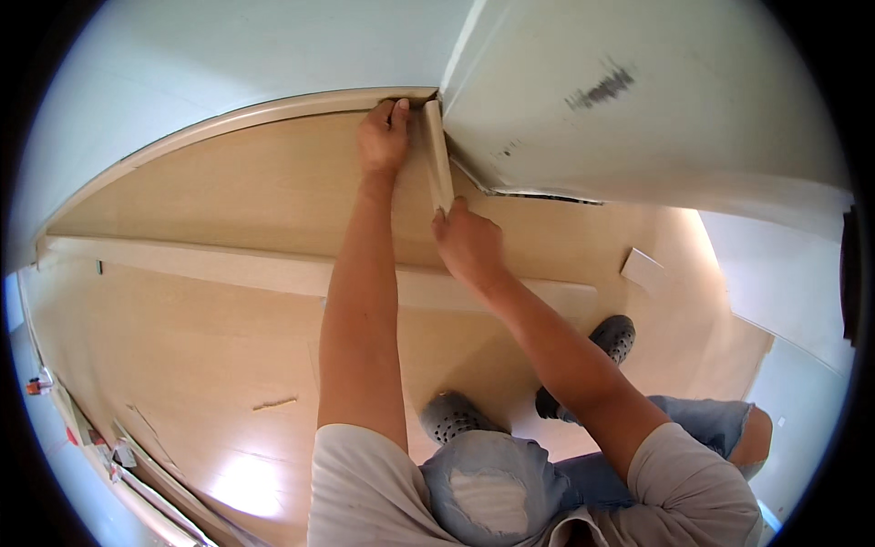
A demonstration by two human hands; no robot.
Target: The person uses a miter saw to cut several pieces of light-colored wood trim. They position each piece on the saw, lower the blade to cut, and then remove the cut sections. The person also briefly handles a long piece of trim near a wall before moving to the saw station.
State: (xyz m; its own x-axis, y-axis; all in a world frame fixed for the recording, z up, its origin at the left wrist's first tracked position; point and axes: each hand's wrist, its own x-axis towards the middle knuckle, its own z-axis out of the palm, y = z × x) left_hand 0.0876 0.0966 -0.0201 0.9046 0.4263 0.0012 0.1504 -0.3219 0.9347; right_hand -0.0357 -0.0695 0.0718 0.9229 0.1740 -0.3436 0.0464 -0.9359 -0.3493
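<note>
A long beige baseboard (264,111) runs along the foot of the far wall to the corner. My left hand (383,137) is closed at its right end, thumb up, with the fingertips partly hidden against the strip. A short beige baseboard piece (438,150) slants from the corner toward me, standing off the right-hand wall. Its near end is pinched in my right hand (469,239), and its far end sits by the long strip's end.
A long loose board (228,262) lies across the wood-look floor (210,337) under my forearms. A small offcut (643,270) lies right, a thin scrap (274,403) left. The right wall (638,109) has dark scuffs and a bare lower edge. More strips (150,510) lie at lower left.
</note>
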